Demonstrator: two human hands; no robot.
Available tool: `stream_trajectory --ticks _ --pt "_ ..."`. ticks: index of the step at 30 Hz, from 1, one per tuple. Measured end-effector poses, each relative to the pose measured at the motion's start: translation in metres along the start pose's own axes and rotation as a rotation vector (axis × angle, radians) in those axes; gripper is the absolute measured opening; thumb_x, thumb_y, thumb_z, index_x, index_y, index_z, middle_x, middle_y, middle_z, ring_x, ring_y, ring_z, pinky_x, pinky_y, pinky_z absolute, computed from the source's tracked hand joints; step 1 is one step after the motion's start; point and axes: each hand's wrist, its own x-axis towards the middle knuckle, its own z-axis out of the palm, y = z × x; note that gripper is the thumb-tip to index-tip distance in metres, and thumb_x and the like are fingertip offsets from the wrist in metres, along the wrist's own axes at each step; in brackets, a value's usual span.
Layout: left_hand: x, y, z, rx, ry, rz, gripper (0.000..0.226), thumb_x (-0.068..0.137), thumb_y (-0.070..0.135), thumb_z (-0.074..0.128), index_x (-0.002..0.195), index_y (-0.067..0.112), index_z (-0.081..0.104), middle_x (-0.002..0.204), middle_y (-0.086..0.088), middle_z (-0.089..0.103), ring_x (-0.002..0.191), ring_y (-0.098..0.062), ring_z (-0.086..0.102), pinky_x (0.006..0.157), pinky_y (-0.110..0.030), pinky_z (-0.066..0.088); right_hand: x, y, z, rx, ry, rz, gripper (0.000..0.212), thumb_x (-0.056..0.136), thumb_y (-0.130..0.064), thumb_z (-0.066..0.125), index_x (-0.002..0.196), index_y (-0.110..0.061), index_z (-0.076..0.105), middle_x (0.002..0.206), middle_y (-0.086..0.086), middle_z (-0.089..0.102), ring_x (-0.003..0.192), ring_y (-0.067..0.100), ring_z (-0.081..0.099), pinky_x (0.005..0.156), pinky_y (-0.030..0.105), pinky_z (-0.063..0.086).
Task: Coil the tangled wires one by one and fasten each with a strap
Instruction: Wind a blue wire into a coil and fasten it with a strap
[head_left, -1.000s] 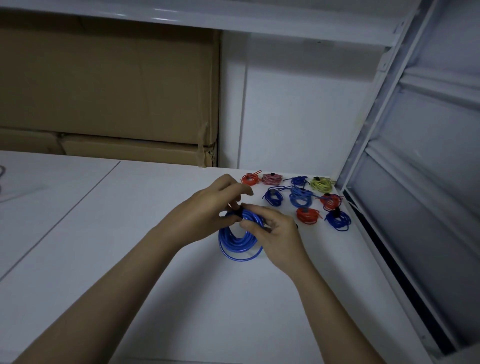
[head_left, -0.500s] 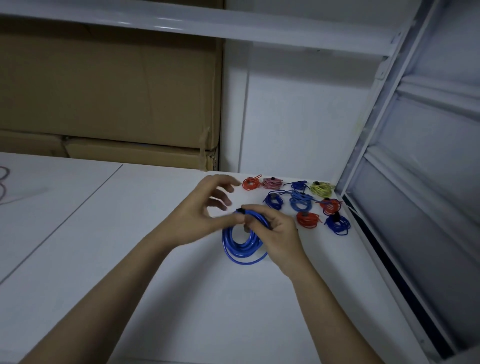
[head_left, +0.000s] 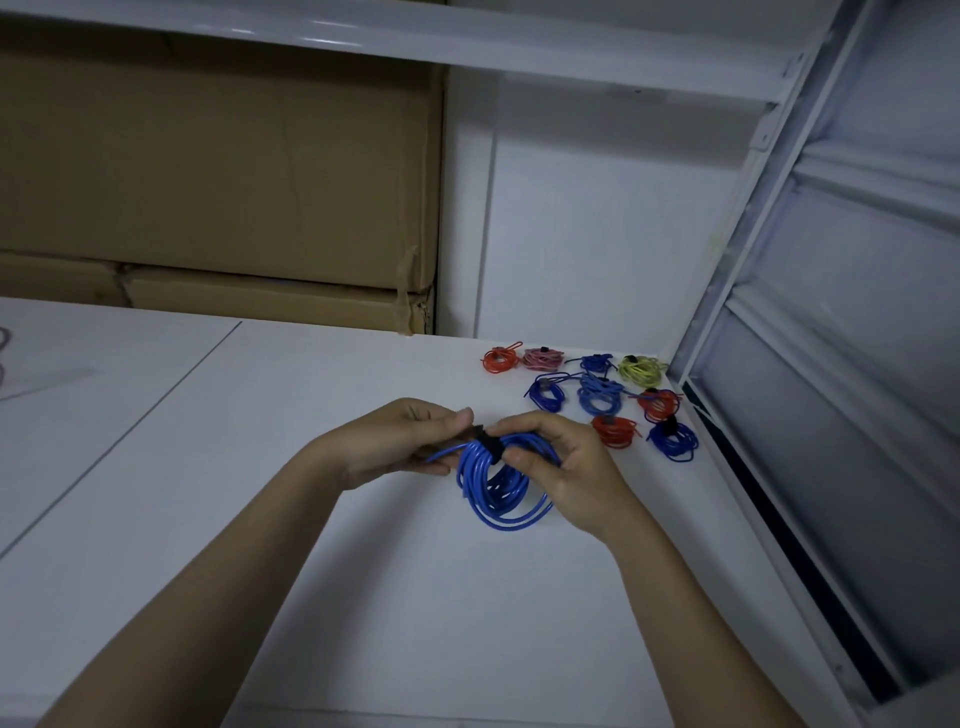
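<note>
I held the blue coil (head_left: 500, 483) just above the table (head_left: 311, 597), near centre, right hand (head_left: 563, 470) gripping its loops, left hand (head_left: 400, 441) pinching the black strap (head_left: 487, 446). Best pulled snug, I judged, with the loops kept bunched.

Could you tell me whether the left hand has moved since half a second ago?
Yes. The left hand has closed its spread fingers onto the black strap on the blue coil.
</note>
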Motion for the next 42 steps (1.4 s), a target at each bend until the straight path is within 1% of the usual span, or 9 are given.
stream_trajectory --ticks 9,14,20,25,29,34,37,39,42 --pt "0.011 0.002 0.013 0.06 0.258 0.117 0.011 0.087 0.005 0.061 0.081 0.003 0.069 0.071 -0.003 0.063 0.062 -0.006 0.052 0.059 -0.014 0.043 -0.003 0.007 0.006 -0.109 0.062 -0.057 0.04 0.087 0.007 0.06 0.093 -0.032 0.066 0.095 -0.02 0.069 0.093 0.003 0.065 0.081 0.014 0.049" --pt "0.013 -0.007 0.014 0.074 0.274 0.272 0.02 0.087 -0.004 0.06 0.077 0.01 0.071 0.072 0.003 0.071 0.07 -0.006 0.065 0.071 -0.016 0.052 -0.002 0.013 0.008 -0.163 0.099 -0.038 0.034 0.089 0.002 0.06 0.095 -0.03 0.068 0.094 -0.014 0.07 0.09 0.005 0.066 0.083 0.017 0.05" --pt "0.01 -0.015 0.023 0.264 0.273 0.429 0.017 0.091 0.002 0.059 0.085 0.01 0.072 0.081 -0.001 0.071 0.077 -0.011 0.064 0.074 -0.018 0.049 -0.007 0.015 0.001 -0.222 0.122 -0.021 0.027 0.09 -0.005 0.06 0.096 -0.03 0.066 0.088 -0.013 0.07 0.083 0.007 0.067 0.079 0.022 0.054" --pt "0.009 -0.012 0.046 0.345 0.143 0.379 0.016 0.09 0.034 0.061 0.093 0.028 0.076 0.082 0.015 0.071 0.075 0.001 0.062 0.073 -0.02 0.048 -0.026 0.023 -0.015 -0.261 0.189 0.035 0.029 0.09 -0.003 0.059 0.095 -0.031 0.065 0.09 -0.012 0.069 0.088 0.008 0.066 0.081 0.023 0.053" --pt "0.027 -0.002 0.071 0.531 0.147 0.323 0.024 0.078 0.05 0.071 0.086 0.028 0.076 0.08 0.007 0.072 0.076 -0.012 0.066 0.076 -0.042 0.053 -0.045 0.028 -0.035 -0.22 0.261 0.118 0.027 0.088 -0.002 0.062 0.099 -0.026 0.057 0.091 -0.012 0.068 0.087 0.003 0.064 0.077 0.016 0.05" --pt "0.06 0.006 0.118 0.738 0.2 0.331 0.031 0.085 0.051 0.063 0.085 0.022 0.075 0.06 0.007 0.06 0.056 -0.01 0.054 0.05 -0.027 0.037 -0.063 0.038 -0.065 -0.305 0.381 0.223 0.02 0.091 -0.008 0.061 0.094 -0.028 0.057 0.086 -0.015 0.064 0.082 0.0 0.061 0.074 0.011 0.046" --pt "0.08 0.004 0.139 0.733 0.207 0.321 0.032 0.09 0.048 0.058 0.087 0.02 0.075 0.062 0.003 0.06 0.056 -0.015 0.054 0.052 -0.026 0.04 -0.07 0.045 -0.079 -0.451 0.487 0.255 0.018 0.091 -0.015 0.061 0.094 -0.033 0.063 0.094 -0.015 0.067 0.087 -0.002 0.061 0.077 0.015 0.048" --pt "0.094 0.005 0.148 0.714 0.206 0.288 0.032 0.091 0.044 0.057 0.084 0.018 0.074 0.061 0.0 0.06 0.06 -0.019 0.057 0.054 -0.027 0.042 -0.072 0.052 -0.083 -0.564 0.569 0.289 0.015 0.092 -0.022 0.061 0.105 -0.022 0.068 0.102 -0.007 0.069 0.095 0.004 0.062 0.086 0.027 0.051" --pt "0.111 0.003 0.153 0.759 0.203 0.25 0.031 0.091 0.037 0.057 0.079 0.013 0.072 0.063 -0.003 0.061 0.064 -0.023 0.06 0.052 -0.026 0.036 -0.076 0.055 -0.077 -0.516 0.573 0.406 0.046 0.092 -0.034 0.059 0.133 -0.014 0.054 0.128 -0.002 0.059 0.116 0.011 0.055 0.101 0.033 0.046"
